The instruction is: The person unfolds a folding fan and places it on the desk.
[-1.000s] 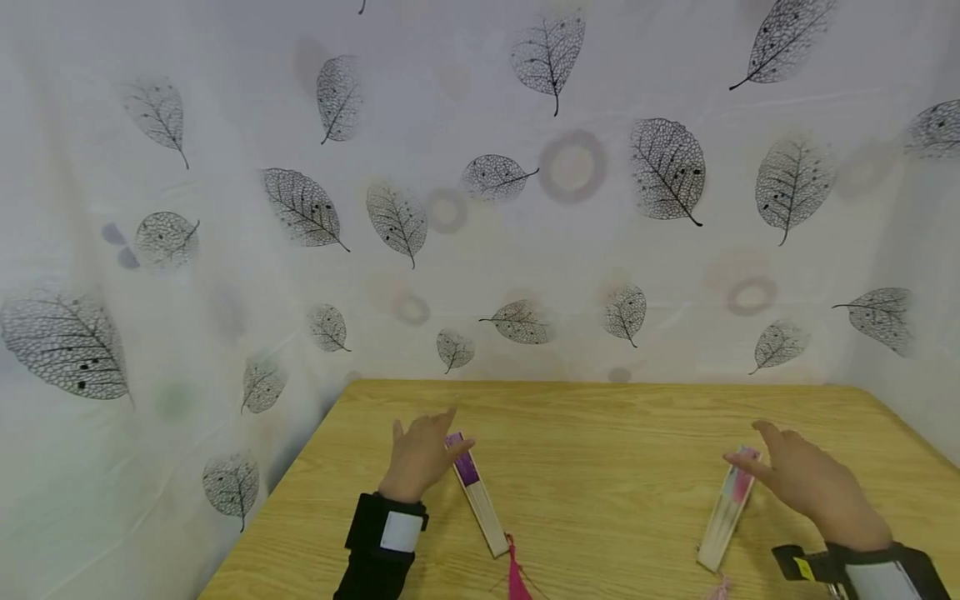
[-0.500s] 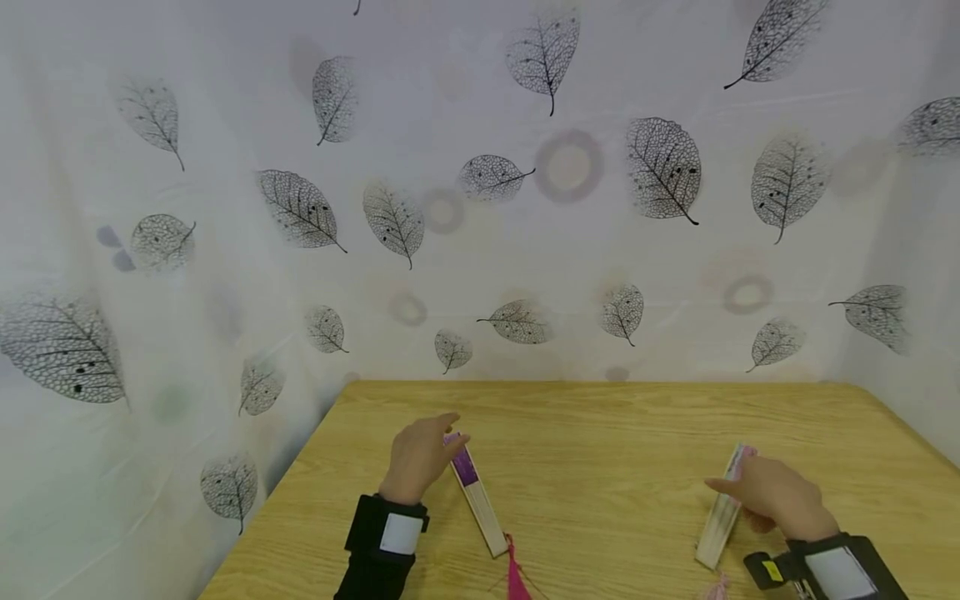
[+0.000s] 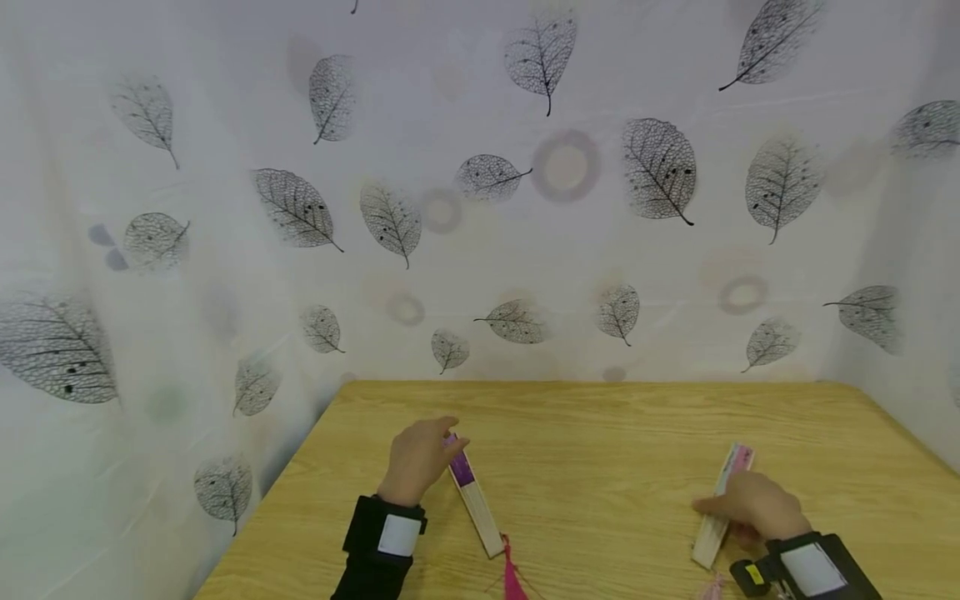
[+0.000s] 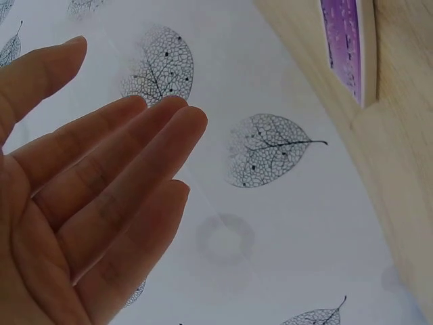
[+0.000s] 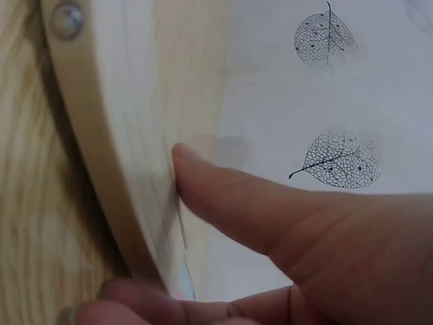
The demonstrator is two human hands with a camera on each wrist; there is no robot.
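Two folded hand fans lie on the wooden table, one near each hand. My left hand [image 3: 416, 460] hovers beside the far end of the fan with the purple end [image 3: 474, 506], thumb and fingers apart. In the left wrist view the relaxed fingers hold nothing, and the purple fan [image 4: 348, 47] is off to the upper right. With thumb and fingers on opposite edges, my right hand [image 3: 761, 504] grips the middle of the pink-ended fan [image 3: 707, 546]. The right wrist view shows the thumb against this fan's pale ribs [image 5: 128, 115], near a round metal rivet [image 5: 67, 20].
A dark pink tassel [image 3: 512, 579] trails from the near end of the purple fan; a light pink tassel [image 3: 712, 590] hangs from the other. Behind and left of the wood-grain table [image 3: 592, 467] stands a pale curtain [image 3: 480, 250] printed with leaves.
My right hand has come left and down onto the pink-ended fan and taken hold of it. The left hand's fingers have drawn in slightly; it stays beside the purple fan.
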